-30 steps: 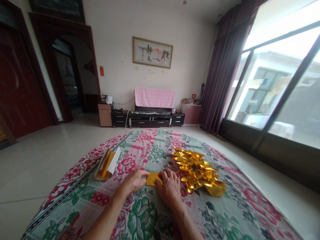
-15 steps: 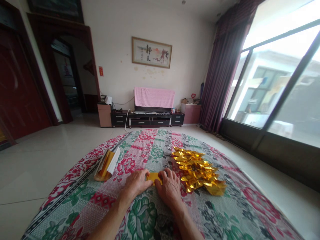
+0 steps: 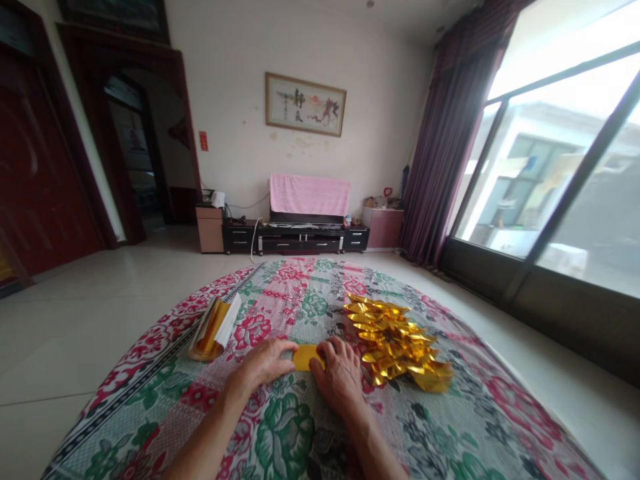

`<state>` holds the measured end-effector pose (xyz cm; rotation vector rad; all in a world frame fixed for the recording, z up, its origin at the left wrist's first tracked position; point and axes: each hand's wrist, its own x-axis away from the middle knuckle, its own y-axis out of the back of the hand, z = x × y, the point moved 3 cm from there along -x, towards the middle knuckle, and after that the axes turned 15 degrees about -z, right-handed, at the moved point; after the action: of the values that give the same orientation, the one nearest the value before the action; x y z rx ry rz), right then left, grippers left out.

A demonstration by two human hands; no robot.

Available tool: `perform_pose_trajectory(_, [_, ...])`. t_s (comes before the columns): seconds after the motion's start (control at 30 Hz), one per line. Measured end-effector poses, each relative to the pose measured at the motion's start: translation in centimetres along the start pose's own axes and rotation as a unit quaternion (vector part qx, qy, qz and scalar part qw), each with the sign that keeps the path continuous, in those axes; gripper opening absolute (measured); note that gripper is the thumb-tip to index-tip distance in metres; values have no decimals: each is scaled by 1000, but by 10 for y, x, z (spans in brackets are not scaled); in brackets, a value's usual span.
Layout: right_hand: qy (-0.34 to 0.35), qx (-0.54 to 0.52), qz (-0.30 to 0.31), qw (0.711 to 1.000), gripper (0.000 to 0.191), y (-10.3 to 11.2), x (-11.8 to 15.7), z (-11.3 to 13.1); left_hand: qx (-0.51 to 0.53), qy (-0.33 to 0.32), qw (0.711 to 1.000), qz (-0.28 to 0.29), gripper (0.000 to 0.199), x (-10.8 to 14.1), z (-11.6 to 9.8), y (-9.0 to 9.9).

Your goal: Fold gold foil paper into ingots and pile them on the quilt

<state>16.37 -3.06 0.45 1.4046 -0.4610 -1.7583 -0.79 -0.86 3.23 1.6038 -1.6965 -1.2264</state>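
A small folded piece of gold paper (image 3: 305,358) lies flat on the flowered tablecloth (image 3: 287,430) between my hands. My right hand (image 3: 339,369) presses on its right end, thumb on top and fingers curled at the edge. At the left end is my left hand (image 3: 266,361), thumb and fingers apart, the tips close to the paper's edge. Several folded gold foil pieces (image 3: 400,340) lie in overlapping rows to the right. On the left side rests a curled stack of gold and white sheets (image 3: 215,329).
Beyond the round table's far edge stands a low black cabinet (image 3: 300,241) with a pink cloth (image 3: 310,193) above it. Windows (image 3: 550,167) and a purple curtain (image 3: 435,153) are on the right, and doorways are on the left.
My left hand has shifted slightly left, its thumb coming off the gold paper, so more of the paper's left end shows. My right hand stays in place.
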Motion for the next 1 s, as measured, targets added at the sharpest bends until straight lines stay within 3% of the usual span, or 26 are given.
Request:
perform_pose_trajectory(0.13, [-1,3,0,1000,21,0,0,0,19,9,1000,17,42,-3,12,-7])
perform_pose_trajectory(0.2, [-4,2,1,1000,21,0,-1,0,38,42,998,-30,39,-6,17,-11])
perform_pose_trajectory(0.27, [-9,1,3,1000,20,0,-1,1,40,66,990,-117,38,-7,17,-14])
perform_pose_trajectory(0.4, [-10,-5,-1,1000,20,0,-1,1,36,-28,984,-174,29,-6,0,-23])
perform_pose_trajectory(0.53, [-7,4,-8,1000,21,0,1,1,15,-121,979,-166,19,0,-11,-30])
perform_pose_trajectory(0.67, [-9,8,-11,1000,20,1,2,3,-13,-168,972,-166,26,1,-5,-36])
perform_pose_trajectory(1.0, [-21,-38,2,999,19,-3,-1,-5,-24,-168,974,-152,30,-4,10,-47])
